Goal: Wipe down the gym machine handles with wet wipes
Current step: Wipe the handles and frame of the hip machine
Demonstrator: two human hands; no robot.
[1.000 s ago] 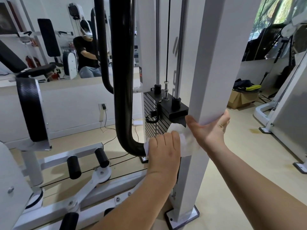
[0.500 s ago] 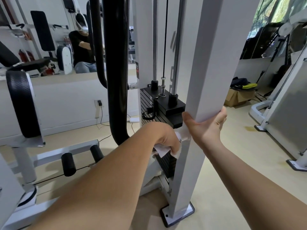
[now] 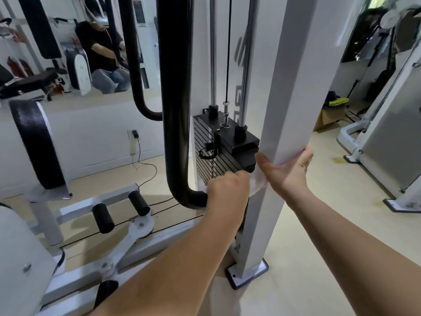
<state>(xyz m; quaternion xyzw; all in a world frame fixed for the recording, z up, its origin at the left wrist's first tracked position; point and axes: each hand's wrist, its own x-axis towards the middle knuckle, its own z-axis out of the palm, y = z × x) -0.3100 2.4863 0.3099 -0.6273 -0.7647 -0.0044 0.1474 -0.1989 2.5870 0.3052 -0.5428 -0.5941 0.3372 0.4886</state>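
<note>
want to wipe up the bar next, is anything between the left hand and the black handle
Nothing visible does. The left hand holds the wet wipe against the lower bend of the black handle, and the bar above it is bare. The right hand grips the white post, off to the right of the handle.

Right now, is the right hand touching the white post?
Touching. The head view shows the right hand cupping the post, with the thumb on its left face and the fingers round its right edge, and no gap between them.
</note>
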